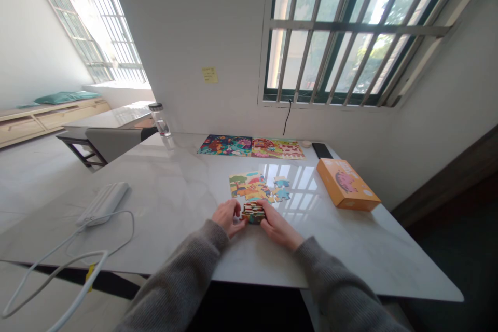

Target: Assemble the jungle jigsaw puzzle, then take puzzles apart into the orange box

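Observation:
A thick stack of jigsaw puzzle pieces point(253, 213) stands between my two hands, low over the white table. My right hand point(279, 224) grips its right side, thumb in front and fingers behind. On the left side, my left hand point(229, 217) has curled fingers, with the thumb tip against the stack's lower left edge. Just beyond the hands lies a partly joined jigsaw puzzle point(249, 185) with a tree and orange shapes. Loose blue-and-yellow puzzle pieces point(281, 182) lie at its right.
Two colourful picture sheets point(224, 145) lie along the wall. An orange box point(346, 184) and a black phone point(322, 150) are at the right. A clear bottle point(161, 120) stands at the back left. A white power strip point(103, 203) with looping cables occupies the left side.

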`<action>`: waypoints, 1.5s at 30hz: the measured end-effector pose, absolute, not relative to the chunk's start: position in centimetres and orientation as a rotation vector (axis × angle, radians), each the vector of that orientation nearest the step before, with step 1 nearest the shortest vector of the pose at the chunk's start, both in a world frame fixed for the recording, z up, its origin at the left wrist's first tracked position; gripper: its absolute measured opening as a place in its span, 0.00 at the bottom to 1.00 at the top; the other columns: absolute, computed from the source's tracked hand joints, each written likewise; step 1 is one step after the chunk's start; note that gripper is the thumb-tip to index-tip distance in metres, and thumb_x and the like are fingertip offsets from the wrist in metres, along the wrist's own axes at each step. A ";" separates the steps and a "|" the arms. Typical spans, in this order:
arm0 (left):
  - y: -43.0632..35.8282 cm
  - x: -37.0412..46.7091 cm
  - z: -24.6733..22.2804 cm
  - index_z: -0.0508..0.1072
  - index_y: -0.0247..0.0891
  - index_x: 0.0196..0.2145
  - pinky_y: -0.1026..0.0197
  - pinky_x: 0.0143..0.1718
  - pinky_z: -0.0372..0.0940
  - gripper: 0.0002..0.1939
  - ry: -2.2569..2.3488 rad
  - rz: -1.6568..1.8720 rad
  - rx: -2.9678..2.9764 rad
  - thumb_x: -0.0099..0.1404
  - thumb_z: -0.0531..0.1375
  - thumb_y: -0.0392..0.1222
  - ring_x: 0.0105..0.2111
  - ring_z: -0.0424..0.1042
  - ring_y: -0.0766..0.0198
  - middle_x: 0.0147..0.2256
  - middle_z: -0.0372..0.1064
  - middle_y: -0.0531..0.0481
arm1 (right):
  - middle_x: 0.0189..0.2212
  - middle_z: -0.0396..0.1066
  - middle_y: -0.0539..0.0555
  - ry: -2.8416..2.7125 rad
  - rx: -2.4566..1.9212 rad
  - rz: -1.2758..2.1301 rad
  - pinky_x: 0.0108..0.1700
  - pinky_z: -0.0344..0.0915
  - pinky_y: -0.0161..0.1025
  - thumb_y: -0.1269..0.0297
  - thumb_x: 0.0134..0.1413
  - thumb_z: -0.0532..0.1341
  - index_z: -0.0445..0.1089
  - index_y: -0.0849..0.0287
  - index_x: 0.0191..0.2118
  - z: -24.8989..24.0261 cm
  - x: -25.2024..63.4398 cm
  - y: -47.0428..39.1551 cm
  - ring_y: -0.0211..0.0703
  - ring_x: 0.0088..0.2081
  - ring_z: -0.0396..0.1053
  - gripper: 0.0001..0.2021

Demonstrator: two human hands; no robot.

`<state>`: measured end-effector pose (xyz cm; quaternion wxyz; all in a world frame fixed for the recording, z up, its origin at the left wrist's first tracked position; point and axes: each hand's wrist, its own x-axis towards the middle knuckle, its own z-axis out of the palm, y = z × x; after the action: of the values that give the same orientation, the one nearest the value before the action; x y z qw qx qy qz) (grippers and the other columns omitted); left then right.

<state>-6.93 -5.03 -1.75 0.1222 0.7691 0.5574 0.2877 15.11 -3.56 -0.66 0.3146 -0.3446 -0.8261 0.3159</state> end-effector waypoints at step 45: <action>-3.1 -9.2 -1.1 0.65 0.36 0.43 0.48 0.47 0.66 0.16 1.632 0.813 2.057 0.58 0.57 0.45 0.41 0.71 0.50 0.38 0.69 0.42 | 0.46 0.72 0.66 -2.213 -1.725 -0.005 0.53 0.55 0.51 0.57 0.66 0.52 0.69 0.62 0.55 1.1 14.3 2.4 0.59 0.51 0.63 0.19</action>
<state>-9.20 -3.07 -1.09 0.1953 0.7339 0.5822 0.2903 14.34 2.36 1.07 0.1672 -0.6063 -0.7775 -0.0017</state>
